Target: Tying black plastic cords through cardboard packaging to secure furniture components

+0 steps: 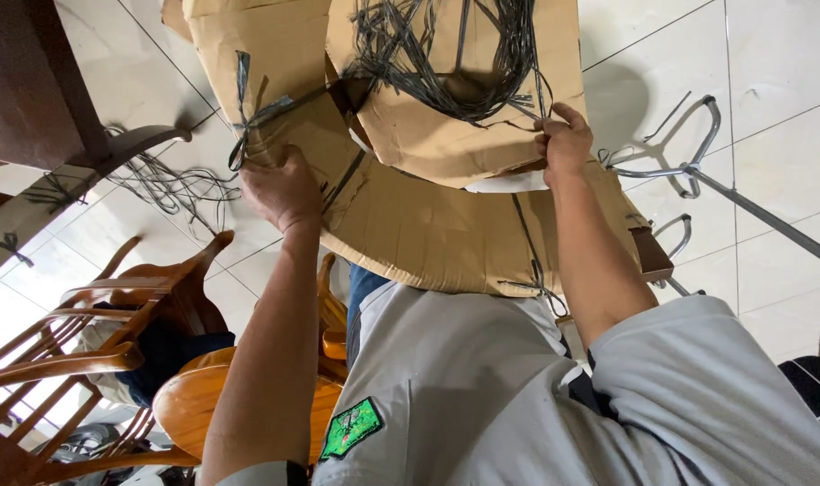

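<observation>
Head view: left hand (282,191) grips the big brown cardboard (446,229), fingers curled over its edge. Right hand (564,142) seems to pinch a dark strap (446,63) on top. Best hold both sides firmly so nothing slides.

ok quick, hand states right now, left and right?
Left hand: closed on the cardboard, by the dark strap.
Right hand: closed on the cardboard edge, next to the strap bundle.
</observation>
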